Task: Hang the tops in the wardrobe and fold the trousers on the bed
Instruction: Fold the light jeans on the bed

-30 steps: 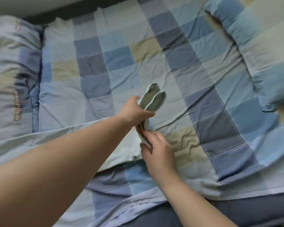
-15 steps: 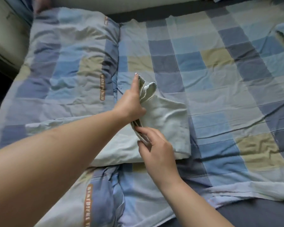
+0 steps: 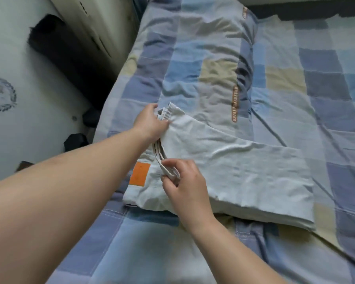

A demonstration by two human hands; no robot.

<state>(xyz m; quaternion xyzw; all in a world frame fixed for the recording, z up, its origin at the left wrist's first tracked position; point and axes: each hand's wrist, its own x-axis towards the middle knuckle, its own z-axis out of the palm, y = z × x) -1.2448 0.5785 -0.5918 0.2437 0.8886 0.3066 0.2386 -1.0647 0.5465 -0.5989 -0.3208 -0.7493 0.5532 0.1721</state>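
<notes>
The right hand (image 3: 184, 181) is nearest, reaching in from the lower right. Its fingers (image 3: 169, 178) are curled and pinch the stacked fabric edges at the near end of the trousers (image 3: 244, 171); thumb and fingertips are closed on the layers.

The trousers lie on the bed (image 3: 152, 253), pale grey-green, folded into a broad flat panel that extends to the right. An orange patch (image 3: 139, 174) shows on the left part of the garment, just beside the right hand. Several layered edges run from the right hand up to the left hand.

The left hand (image 3: 150, 124) lies further out, its forearm crossing from the lower left. The hand is mostly closed, with the thumb on top of the cloth and the fingers wrapped around the far corner of the layered edges, which stand up slightly beyond the knuckles.

Beyond the trousers lies a checked quilt (image 3: 203, 68) in blue, grey and beige squares, rumpled, with a brown lettered strip (image 3: 235, 105) running along it. The checked sheet (image 3: 326, 78) continues to the right.

At the far left the floor (image 3: 19, 58) is visible beside the bed, with a dark object (image 3: 49, 35) on it; its kind cannot be told.
</notes>
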